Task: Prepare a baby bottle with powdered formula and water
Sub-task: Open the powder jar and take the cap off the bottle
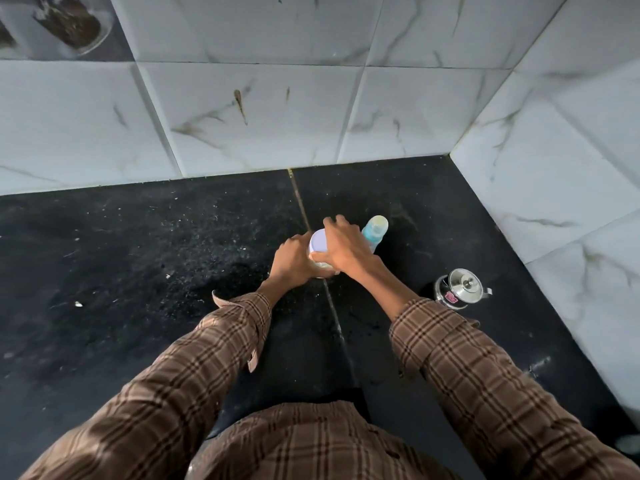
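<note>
A small jar of pale powder with a lavender lid (pixel 319 241) stands on the black counter (pixel 145 258). My left hand (pixel 290 261) wraps around the jar's left side. My right hand (pixel 344 249) lies over the lid's right edge, fingers curled on it. Just behind my right hand stands a baby bottle (pixel 375 228) with a blue collar and a clear cap, upright and untouched. A small steel kettle (pixel 462 288) with a lid sits on the counter to the right.
White marble-look tiles (pixel 263 112) form the back wall and the right wall, meeting in a corner. A glass jar of dark contents (pixel 69 26) shows at the top left. White specks lie scattered on the counter's left half.
</note>
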